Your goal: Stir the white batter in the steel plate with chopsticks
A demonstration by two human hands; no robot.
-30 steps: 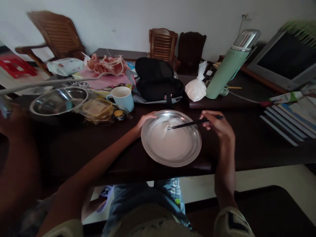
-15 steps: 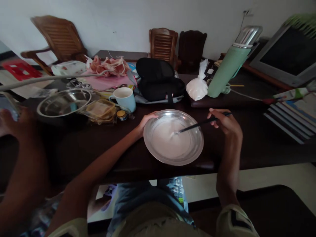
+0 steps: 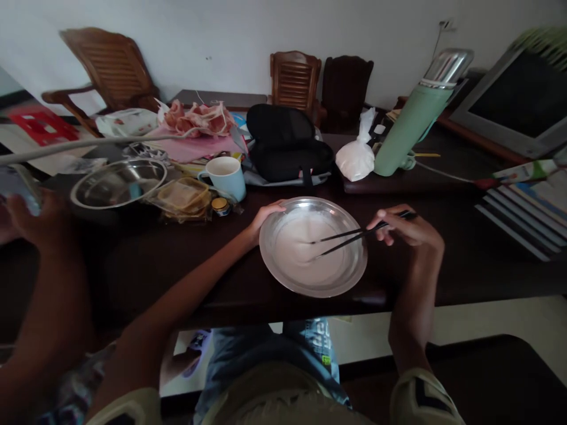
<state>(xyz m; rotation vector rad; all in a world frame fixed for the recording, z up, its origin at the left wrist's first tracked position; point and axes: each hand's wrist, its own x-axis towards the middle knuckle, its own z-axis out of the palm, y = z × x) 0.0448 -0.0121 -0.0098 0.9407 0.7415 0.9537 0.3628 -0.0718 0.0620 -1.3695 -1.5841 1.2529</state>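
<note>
A shiny metal basin (image 3: pixel 358 265) stands near the table's front edge with a pale, milky liquid (image 3: pixel 301 260) in it. My left hand (image 3: pixel 266 219) grips the basin's left rim, thumb over the edge and the other fingers hidden beneath. In my right hand (image 3: pixel 401 227) is a pair of black chopsticks (image 3: pixel 343 239), held from the right side. Their tips are apart and dip into the liquid. Behind the basin sits a tied plastic bag of white powder (image 3: pixel 355 160).
Beyond the basin are a light blue mug (image 3: pixel 233 180), a small jar (image 3: pixel 220 206), a second metal bowl (image 3: pixel 84 195) and a black case (image 3: pixel 287 147). A green thermos (image 3: pixel 411 127) stands at back right, near stacked books (image 3: pixel 522 218). Another person's hand (image 3: pixel 48 218) holds a phone at left.
The chopsticks have spread apart, so both now show separately in the liquid. My right hand has shifted slightly right and down. My left hand keeps its place on the rim.
</note>
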